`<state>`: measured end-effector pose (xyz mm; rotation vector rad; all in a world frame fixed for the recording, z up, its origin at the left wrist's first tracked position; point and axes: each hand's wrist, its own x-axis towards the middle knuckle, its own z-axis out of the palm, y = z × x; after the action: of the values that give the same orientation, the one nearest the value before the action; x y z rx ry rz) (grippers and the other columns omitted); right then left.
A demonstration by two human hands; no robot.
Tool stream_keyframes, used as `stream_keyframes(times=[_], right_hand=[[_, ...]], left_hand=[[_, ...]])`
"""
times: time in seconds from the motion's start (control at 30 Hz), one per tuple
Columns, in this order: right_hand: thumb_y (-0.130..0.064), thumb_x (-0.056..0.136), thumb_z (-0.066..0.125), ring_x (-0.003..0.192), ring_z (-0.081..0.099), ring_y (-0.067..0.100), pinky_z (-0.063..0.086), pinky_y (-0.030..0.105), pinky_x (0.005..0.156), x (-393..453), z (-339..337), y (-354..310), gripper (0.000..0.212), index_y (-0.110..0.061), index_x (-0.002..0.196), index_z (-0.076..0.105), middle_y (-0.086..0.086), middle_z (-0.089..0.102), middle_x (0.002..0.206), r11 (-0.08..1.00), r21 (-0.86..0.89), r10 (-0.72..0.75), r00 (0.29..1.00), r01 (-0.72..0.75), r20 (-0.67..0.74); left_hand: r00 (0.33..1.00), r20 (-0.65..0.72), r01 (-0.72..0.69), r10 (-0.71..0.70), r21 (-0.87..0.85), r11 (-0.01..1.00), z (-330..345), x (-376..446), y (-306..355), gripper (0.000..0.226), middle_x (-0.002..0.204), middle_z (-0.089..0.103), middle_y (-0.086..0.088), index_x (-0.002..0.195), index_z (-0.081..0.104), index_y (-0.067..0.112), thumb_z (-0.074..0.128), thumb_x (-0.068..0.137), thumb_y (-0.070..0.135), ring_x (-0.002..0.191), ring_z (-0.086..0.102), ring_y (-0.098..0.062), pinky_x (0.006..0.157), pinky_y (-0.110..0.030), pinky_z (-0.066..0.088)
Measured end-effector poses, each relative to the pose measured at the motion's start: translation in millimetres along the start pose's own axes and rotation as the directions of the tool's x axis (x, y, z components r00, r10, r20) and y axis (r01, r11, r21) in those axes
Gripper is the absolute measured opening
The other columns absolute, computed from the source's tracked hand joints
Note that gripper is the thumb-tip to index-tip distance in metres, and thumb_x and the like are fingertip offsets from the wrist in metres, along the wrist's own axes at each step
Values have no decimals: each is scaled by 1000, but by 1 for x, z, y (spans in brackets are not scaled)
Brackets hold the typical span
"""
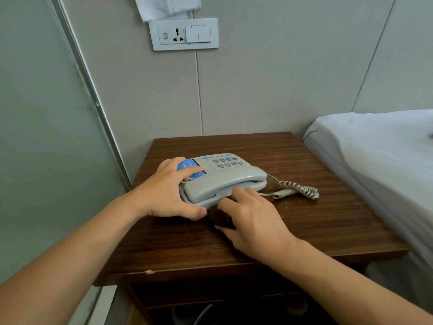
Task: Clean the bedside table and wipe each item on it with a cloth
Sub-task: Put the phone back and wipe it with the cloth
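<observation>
Both hands point(168, 191) point(253, 219) grip telephone point(225, 181); label unreadable.

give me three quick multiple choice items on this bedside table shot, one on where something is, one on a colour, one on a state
1. Where does the coiled cord lie?
A. on the bedside table, right of the telephone
B. on the bed
C. hanging from the wall socket

2. What colour is the cloth under the right hand?
A. white
B. dark brown
C. yellow

3. What state is the handset in?
A. lifted to the ear
B. lying off the hook on the table
C. resting in its cradle on the telephone

Key: 1 A, the cord lies on the wood beside the telephone. 2 B, a dark brown wad shows under the fingers. 3 C, the handset sits on the base while the left hand grips the telephone.
</observation>
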<state>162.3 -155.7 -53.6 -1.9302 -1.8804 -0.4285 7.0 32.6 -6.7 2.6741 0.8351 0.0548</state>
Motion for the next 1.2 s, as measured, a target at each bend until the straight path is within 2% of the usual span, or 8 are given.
stream_keyframes(times=[0.23,0.4,0.5,0.57,0.77,0.9,1.03,1.2], right_hand=[[-41,82,75,92,62,27,50,35,68,5,-19,41,23,-23,95,69,-2,59,95,923,-30,382,922,-384,-61],[-33,59,90,77,61,31,51,38,53,5,-3,-1,40,-14,82,64,8,60,85,967,-119,225,974,-227,-31],[-48,75,62,89,55,26,53,37,68,-3,2,-15,40,-17,101,66,5,55,96,997,33,73,997,-74,18],[-45,78,53,95,55,26,53,39,79,-7,-2,-8,42,-18,109,62,3,55,101,986,133,99,994,-104,40],[-22,78,78,94,58,22,51,40,84,-4,-23,51,26,-21,98,63,-2,62,97,899,200,396,918,-389,6],[-24,78,81,87,60,26,52,40,77,-10,-11,26,23,-22,97,69,-5,69,95,937,175,321,943,-303,-89],[-29,81,79,93,60,17,50,31,82,-12,-3,6,28,-29,108,72,-14,70,103,955,277,122,991,-103,-52],[-26,75,80,98,55,21,51,38,87,-3,-5,29,33,-24,105,66,-5,60,101,933,267,249,969,-239,0]], left_hand=[[1000,1,16,-16,-3,1000,1,0,-1,123,168,4,13,159,23,50,71,51,84,155,-1,-13,122,-46,24],[999,-34,23,-24,-18,1000,3,2,0,124,168,6,12,158,27,49,71,48,86,156,-1,-13,124,-46,24],[999,-41,27,-27,-10,1000,3,2,-1,125,168,7,12,158,27,50,69,47,88,156,0,-14,124,-48,23],[999,-38,27,-27,-14,1000,3,1,-1,124,168,7,13,158,27,50,70,48,87,155,0,-13,123,-47,24],[998,-37,44,-46,-38,998,5,-2,2,125,167,6,14,158,27,51,73,47,85,155,0,-11,123,-46,25],[998,-48,48,-50,-36,998,6,-1,7,123,166,9,13,158,28,49,73,49,84,154,2,-12,121,-48,27],[997,-56,54,-56,-34,998,5,-1,7,123,165,10,12,158,28,47,72,49,84,153,2,-12,122,-47,27],[997,-46,59,-61,-35,998,7,-1,6,124,167,7,11,159,26,47,71,50,85,154,0,-13,123,-49,26]])
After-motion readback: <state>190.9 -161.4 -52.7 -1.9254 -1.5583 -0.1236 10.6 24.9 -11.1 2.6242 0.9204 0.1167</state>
